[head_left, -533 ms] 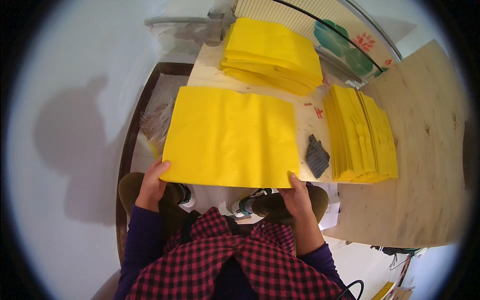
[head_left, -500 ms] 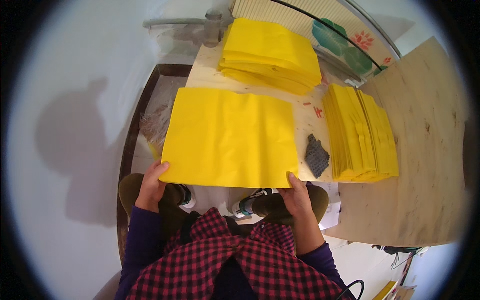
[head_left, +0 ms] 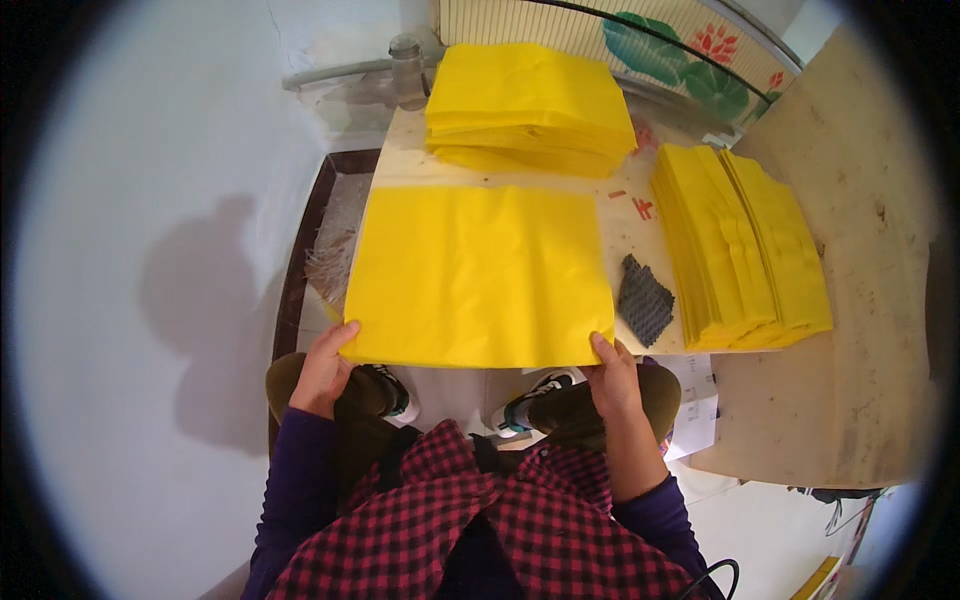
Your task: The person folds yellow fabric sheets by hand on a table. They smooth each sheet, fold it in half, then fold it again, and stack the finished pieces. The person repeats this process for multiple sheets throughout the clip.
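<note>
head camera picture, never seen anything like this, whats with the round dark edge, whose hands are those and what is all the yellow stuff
There is no robot here: the bare hands belong to the person wearing the camera. It is a wide fisheye on their head, looking down, so edges curve and the corners go dark. Picture left is their left.

The left hand and right hand grip the two near corners of a flat yellow rectangular sheet, thumbs on top. Whether it is paper or cloth, or more than one layer, I can't tell.

On the pale wooden table, a thick pile of yellow sheets lies beyond it. To the right are a dark grey textured scrap and, farther right, more stacked yellow folded-looking material.
</note>
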The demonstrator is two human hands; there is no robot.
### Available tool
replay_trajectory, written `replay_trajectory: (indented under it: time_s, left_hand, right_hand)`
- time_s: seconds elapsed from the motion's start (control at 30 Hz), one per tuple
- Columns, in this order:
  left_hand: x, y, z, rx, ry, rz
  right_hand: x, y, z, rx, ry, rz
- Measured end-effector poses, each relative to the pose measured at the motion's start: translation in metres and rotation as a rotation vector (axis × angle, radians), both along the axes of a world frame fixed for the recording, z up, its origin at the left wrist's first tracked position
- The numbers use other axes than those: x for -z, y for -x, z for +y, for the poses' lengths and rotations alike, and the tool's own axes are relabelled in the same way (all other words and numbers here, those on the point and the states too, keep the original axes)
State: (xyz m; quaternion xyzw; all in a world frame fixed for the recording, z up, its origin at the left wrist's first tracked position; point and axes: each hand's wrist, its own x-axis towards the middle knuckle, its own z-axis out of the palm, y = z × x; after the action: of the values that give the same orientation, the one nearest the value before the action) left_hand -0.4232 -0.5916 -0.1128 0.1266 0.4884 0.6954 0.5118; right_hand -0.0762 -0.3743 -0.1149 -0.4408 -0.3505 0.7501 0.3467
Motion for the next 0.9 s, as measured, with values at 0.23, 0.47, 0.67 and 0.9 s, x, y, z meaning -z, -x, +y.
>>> replay_trajectory:
  time_s: [0.23,0.47,0.67,0.9]
  left_hand:
    - [0.000,0.002,0.026,0.005,0.041,0.004]
    - [-0.003,-0.007,0.017,-0.004,0.076,0.063]
    - [0.000,-0.019,0.001,-0.072,0.094,0.127]
    - [0.002,-0.031,0.005,-0.080,0.104,0.231]
  right_hand:
    - [0.000,-0.007,0.007,0.034,-0.019,0.008]
    - [0.005,-0.032,0.004,-0.006,-0.019,-0.139]
    - [0.014,-0.069,0.015,0.049,-0.911,-0.797]
    - [0.031,-0.051,0.077,-0.125,-1.124,-1.386]
